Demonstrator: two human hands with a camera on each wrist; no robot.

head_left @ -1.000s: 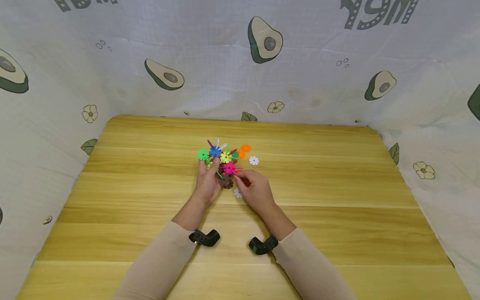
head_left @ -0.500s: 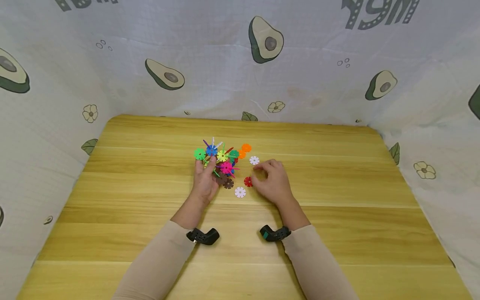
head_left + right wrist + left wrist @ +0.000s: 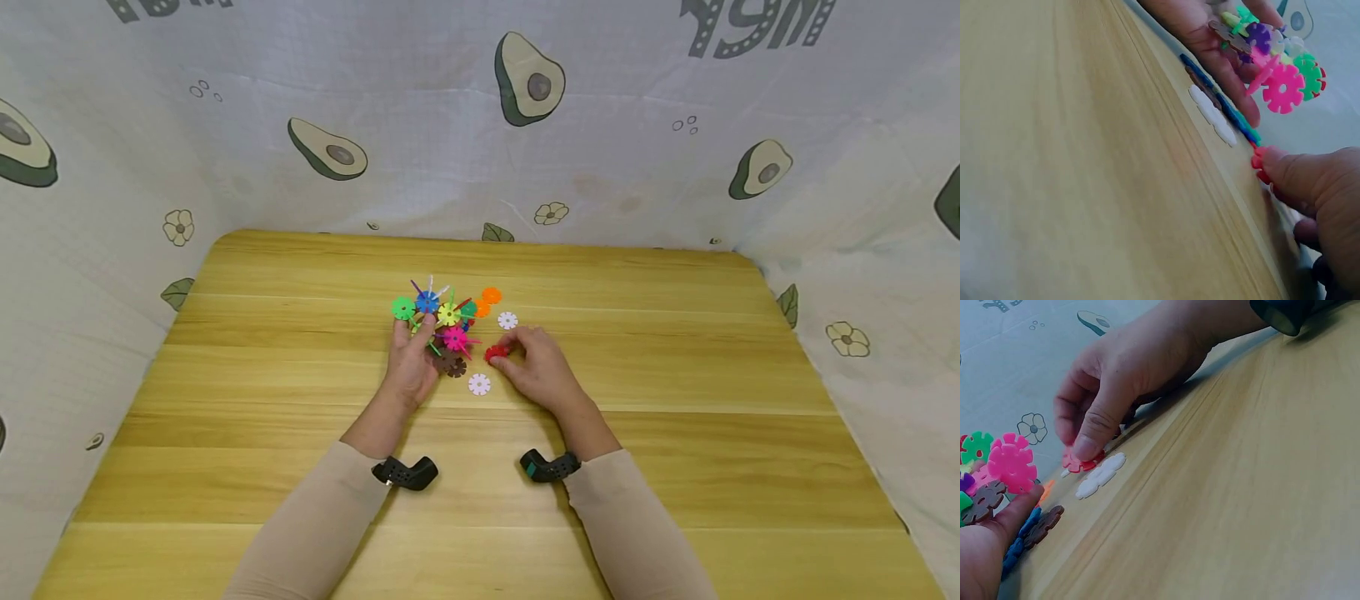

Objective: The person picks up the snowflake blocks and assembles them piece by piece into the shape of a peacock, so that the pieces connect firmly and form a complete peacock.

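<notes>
My left hand (image 3: 411,367) holds up a cluster of interlocked plastic snowflake discs (image 3: 448,314) in green, blue, yellow, pink and other colours, its thumb against the near side. In the right wrist view, a pink disc (image 3: 1284,87) juts from that cluster, with fingers spread beneath it. My right hand (image 3: 542,367) pinches a red snowflake disc (image 3: 495,353) between thumb and fingers, just right of the cluster. The left wrist view shows the red disc (image 3: 1075,464) low over the wood, partly covered by the thumb. Whether it touches the table I cannot tell.
A white disc (image 3: 479,384) lies flat between the hands on the wooden table (image 3: 675,350). Another white disc (image 3: 507,320) and orange discs (image 3: 491,296) lie beyond. A brown disc (image 3: 1044,527) and blue ones lie below the left hand. A patterned cloth (image 3: 420,75) hangs behind.
My right hand has left the pink disc on the cluster, moved right, and taken hold of the red disc. My left hand keeps the cluster, shifting only slightly.
</notes>
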